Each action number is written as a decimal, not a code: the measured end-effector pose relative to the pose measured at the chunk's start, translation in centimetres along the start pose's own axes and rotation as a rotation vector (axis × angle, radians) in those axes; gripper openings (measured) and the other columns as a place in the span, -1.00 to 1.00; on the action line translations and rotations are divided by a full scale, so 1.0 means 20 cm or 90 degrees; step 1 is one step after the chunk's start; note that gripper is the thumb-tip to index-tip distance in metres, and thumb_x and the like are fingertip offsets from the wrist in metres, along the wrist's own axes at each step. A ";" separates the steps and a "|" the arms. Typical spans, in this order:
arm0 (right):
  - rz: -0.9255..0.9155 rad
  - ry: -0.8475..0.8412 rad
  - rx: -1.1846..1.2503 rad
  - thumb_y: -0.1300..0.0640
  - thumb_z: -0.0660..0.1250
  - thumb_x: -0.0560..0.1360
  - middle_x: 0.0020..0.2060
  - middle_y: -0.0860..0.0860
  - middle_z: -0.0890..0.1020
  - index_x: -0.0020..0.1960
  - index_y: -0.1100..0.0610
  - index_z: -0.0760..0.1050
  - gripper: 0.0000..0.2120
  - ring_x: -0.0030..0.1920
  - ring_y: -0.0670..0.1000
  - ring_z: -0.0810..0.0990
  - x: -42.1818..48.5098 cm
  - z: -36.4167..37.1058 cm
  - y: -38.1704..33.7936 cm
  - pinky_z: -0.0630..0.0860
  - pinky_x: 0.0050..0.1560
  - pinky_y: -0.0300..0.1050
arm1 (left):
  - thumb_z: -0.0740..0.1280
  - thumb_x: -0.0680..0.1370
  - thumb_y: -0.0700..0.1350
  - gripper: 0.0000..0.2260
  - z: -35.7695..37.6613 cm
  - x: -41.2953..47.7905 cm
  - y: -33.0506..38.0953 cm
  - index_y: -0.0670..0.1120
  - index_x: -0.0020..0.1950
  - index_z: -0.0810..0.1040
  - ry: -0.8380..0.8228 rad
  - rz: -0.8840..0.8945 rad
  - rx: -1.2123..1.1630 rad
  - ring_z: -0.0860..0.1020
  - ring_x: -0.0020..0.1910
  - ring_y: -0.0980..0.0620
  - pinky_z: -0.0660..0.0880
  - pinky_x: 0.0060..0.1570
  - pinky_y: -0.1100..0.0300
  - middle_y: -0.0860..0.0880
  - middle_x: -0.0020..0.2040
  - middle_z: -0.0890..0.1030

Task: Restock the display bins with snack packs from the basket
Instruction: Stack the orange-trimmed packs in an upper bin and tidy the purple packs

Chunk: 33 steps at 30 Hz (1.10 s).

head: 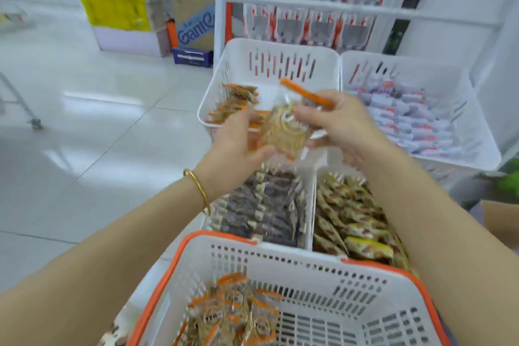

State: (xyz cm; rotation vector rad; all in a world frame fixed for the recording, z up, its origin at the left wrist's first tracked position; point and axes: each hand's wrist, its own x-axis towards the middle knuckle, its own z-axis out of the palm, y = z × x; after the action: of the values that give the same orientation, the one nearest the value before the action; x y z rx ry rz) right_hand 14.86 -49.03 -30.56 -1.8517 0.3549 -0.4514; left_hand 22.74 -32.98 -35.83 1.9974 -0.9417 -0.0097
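Both hands hold a clear snack pack [283, 132] with orange end strips over the near edge of a white display bin [280, 49]. My left hand [238, 146] grips its lower left side. My right hand [337, 123] pinches its upper right end. That bin holds a few matching orange-edged packs [236, 101] along its left side. Close to me, a white basket with an orange rim [280, 257] carries several more of these packs [233, 314].
Three other white bins surround it: white-and-red packs [407, 118] at the right, dark packs [266, 205] and yellow-brown packs [354, 222] nearer me. A white rack of hanging red-and-white bags [311, 3] stands behind. Stacked cartons [193, 0] and tiled floor [98, 109] lie to the left.
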 end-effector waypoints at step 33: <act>0.156 -0.234 -0.101 0.36 0.13 0.53 0.01 0.03 0.56 0.02 0.00 0.47 -0.70 -0.09 0.09 0.62 -0.70 0.37 0.64 0.56 -0.06 0.03 | -0.08 0.41 0.19 -0.36 -0.04 -0.77 -0.08 -0.13 0.32 0.41 -0.328 0.023 0.450 0.19 0.43 -0.18 0.10 0.39 0.09 -0.17 0.43 0.30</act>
State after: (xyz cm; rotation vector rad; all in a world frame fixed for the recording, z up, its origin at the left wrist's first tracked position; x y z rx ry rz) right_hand 5.71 -40.56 -46.62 -1.9661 0.3667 0.0881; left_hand 13.08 -22.30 -41.64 2.6967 -1.4525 -0.2048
